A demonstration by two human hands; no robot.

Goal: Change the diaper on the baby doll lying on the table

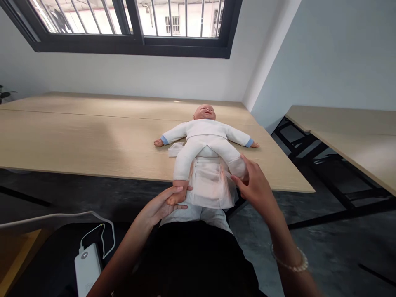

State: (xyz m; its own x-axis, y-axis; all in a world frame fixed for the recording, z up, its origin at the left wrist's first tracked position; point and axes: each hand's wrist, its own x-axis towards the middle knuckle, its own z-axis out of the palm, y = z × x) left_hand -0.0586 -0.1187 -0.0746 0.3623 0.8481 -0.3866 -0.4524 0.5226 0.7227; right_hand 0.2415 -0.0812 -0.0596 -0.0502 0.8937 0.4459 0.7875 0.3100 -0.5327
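Note:
A baby doll [206,138] in white clothes with blue cuffs lies on its back on a light wooden table [93,140], head away from me, legs over the front edge. My left hand [162,205] is closed around the doll's bare foot [177,197] on the left. My right hand [253,183] grips the doll's other foot, which its fingers hide. An open white diaper [210,183] hangs under the doll's legs between my hands, blurred.
A small white packet [175,148] lies on the table next to the doll's thigh. A white power bank [87,270] with a cable sits at the lower left. A second wooden table [346,128] stands at the right, with dark floor between.

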